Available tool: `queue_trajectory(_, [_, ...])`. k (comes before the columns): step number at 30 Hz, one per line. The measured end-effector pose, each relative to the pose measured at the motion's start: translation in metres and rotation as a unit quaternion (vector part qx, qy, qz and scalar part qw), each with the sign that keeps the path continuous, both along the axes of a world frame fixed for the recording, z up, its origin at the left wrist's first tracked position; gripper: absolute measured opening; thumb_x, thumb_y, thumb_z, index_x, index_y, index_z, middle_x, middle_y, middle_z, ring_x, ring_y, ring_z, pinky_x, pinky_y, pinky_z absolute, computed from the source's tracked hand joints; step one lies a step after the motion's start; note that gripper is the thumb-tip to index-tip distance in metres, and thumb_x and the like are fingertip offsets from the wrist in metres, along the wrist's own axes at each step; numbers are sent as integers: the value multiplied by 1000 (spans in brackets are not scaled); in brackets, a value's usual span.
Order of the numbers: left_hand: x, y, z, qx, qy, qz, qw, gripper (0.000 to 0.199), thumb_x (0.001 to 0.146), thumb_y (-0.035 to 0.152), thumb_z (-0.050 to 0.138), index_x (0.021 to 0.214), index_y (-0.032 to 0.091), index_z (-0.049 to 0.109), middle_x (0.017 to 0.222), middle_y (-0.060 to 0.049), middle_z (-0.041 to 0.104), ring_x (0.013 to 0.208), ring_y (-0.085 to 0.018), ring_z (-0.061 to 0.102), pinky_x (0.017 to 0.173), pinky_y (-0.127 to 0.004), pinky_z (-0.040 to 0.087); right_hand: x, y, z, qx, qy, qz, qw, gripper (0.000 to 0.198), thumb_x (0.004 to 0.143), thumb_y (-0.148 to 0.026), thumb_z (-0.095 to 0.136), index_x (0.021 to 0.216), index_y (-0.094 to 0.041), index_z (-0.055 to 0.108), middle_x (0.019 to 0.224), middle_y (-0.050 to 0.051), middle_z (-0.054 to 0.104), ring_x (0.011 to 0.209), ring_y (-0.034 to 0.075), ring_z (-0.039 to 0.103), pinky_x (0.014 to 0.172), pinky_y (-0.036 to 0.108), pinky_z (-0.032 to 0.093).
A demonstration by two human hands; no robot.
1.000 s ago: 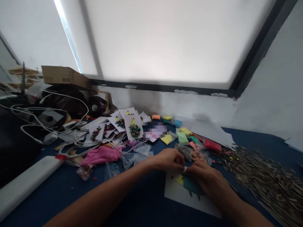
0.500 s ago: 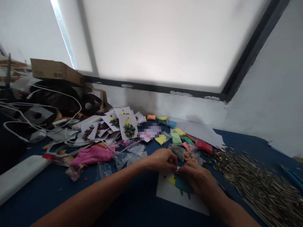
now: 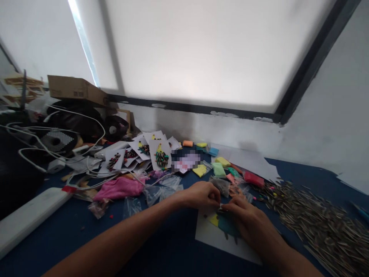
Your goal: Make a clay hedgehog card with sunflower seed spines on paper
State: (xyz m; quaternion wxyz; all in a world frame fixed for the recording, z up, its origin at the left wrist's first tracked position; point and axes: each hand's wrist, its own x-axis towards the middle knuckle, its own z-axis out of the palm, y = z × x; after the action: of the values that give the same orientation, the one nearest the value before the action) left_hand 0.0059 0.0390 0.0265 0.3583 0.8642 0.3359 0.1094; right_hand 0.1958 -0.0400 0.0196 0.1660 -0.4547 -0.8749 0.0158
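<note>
A white paper card [image 3: 213,238] lies on the blue tabletop, bearing a yellow and dark green clay shape [image 3: 227,224] with dark seed-like pieces along its lower edge. Over the card's upper edge, my left hand [image 3: 203,195] is closed in a pinch, fingers curled in. My right hand [image 3: 249,219] covers the card's right side, its thumb and fingertips pressed together close to the left fingertips. Between the two hands shows a tiny pale and dark bit, too small to name. Part of the clay shape is hidden by the right hand.
Striped seeds [image 3: 314,219] are heaped on the right. Beyond the hands lie colored clay packs, among them a red one [image 3: 253,179]. Decorated cards [image 3: 160,154], a pink cloth-like lump [image 3: 121,187], white cables and a white power strip [image 3: 31,217] occupy the left.
The whole view has shifted slightly, so everything sits a little further right. Both hands stay over the card, their fingertips now slightly closer together.
</note>
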Motion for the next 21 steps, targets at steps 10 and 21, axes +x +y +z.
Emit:
queue_trajectory(10, [-2,-4,6,-21,4,8,1000,8,74,15,63,80,15,69,72,1,61,65,-10,53,53,-17,34,50,20,19,99,-46,-162,981,30,88,-26,40,95,-22,68,96,9,70,75,22,69,56,28,51])
queue_trajectory(21, [-3,-3,9,-5,24,-2,1000,27,74,12,60,100,16,67,79,0,60,66,-10,53,55,-18,34,95,37,2,73,-84,-199,974,34,82,-28,43,86,-22,77,89,11,70,71,22,67,53,28,49])
